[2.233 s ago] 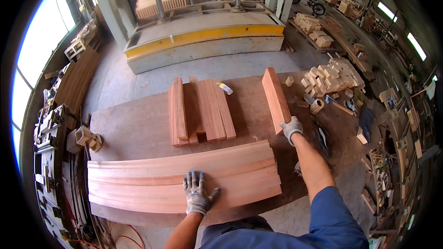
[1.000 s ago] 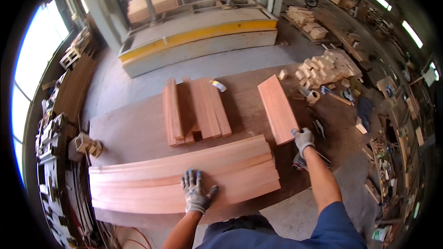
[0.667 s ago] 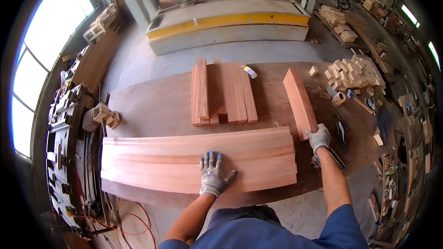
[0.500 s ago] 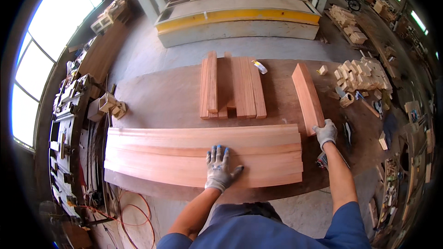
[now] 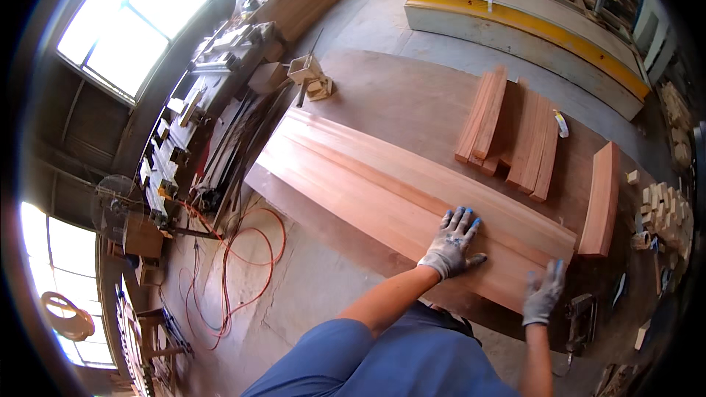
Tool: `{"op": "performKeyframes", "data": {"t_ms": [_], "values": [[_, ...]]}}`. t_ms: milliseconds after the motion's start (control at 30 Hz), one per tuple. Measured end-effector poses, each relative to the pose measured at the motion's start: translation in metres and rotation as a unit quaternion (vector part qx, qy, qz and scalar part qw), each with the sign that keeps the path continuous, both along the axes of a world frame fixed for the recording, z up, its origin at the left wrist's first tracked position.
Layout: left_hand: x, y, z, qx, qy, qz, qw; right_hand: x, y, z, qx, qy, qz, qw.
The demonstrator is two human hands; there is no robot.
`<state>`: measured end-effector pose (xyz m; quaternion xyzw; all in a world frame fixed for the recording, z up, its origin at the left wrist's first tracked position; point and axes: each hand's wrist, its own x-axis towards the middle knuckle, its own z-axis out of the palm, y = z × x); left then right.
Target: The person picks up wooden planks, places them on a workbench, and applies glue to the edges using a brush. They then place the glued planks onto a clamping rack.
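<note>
Long reddish boards (image 5: 346, 165) lie flat on the brown tabletop (image 5: 368, 77) in front of you in the head view, set side by side along its near edge and running from the far left toward the near right. Your left hand (image 5: 448, 244), in a grey glove with blue fingertips, is open and spread, palm down on the boards, right of their middle. Your right hand (image 5: 544, 290), gloved alike and a little blurred, is at their right end with its fingers extended; it is open and grips nothing you can see, and whether it touches the wood you cannot tell.

Just beyond that right end, a thick reddish beam (image 5: 599, 198) lies by itself, its near end beside the boards. To its left, on the far part of the table, you have a group of shorter reddish pieces (image 5: 533, 140), some stacked on others, with a white and yellow bottle (image 5: 562, 124) at their right edge. Farther right is a pile of pale small blocks (image 5: 665, 217). A dark metal tool (image 5: 581, 323) lies right of your right hand. On the floor at your left, an orange hose (image 5: 284, 239) lies in loops.
</note>
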<state>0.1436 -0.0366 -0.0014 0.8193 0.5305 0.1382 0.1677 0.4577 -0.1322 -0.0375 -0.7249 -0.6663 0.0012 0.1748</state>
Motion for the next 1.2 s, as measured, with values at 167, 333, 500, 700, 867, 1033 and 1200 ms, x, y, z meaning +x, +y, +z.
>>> {"op": "performKeyframes", "data": {"t_ms": [167, 333, 500, 700, 867, 1033, 1200], "values": [[-0.001, -0.001, -0.001, -0.021, -0.009, 0.001, 1.000, -0.043, -0.010, 0.007, -0.068, -0.040, -0.016, 0.997], [-0.003, 0.000, -0.001, -0.027, -0.005, -0.009, 1.000, -0.038, -0.011, -0.006, -0.032, -0.026, -0.005, 0.999], [-0.006, -0.001, -0.007, -0.025, -0.004, -0.019, 0.999, -0.047, -0.009, 0.012, -0.061, -0.028, -0.026, 0.997], [-0.038, -0.027, -0.015, -0.012, 0.027, -0.024, 0.999, -0.042, -0.008, 0.001, -0.022, -0.005, -0.019, 1.000], [-0.070, -0.071, -0.015, 0.019, 0.048, 0.001, 0.999, -0.042, -0.007, 0.005, -0.004, 0.032, -0.023, 0.999], [-0.081, -0.095, -0.017, 0.005, 0.099, 0.007, 0.995, -0.044, -0.007, 0.006, -0.008, 0.026, -0.025, 0.999], [-0.075, -0.096, -0.007, -0.025, 0.093, 0.034, 0.995, -0.046, -0.007, 0.006, -0.022, 0.010, -0.023, 0.999]]}}
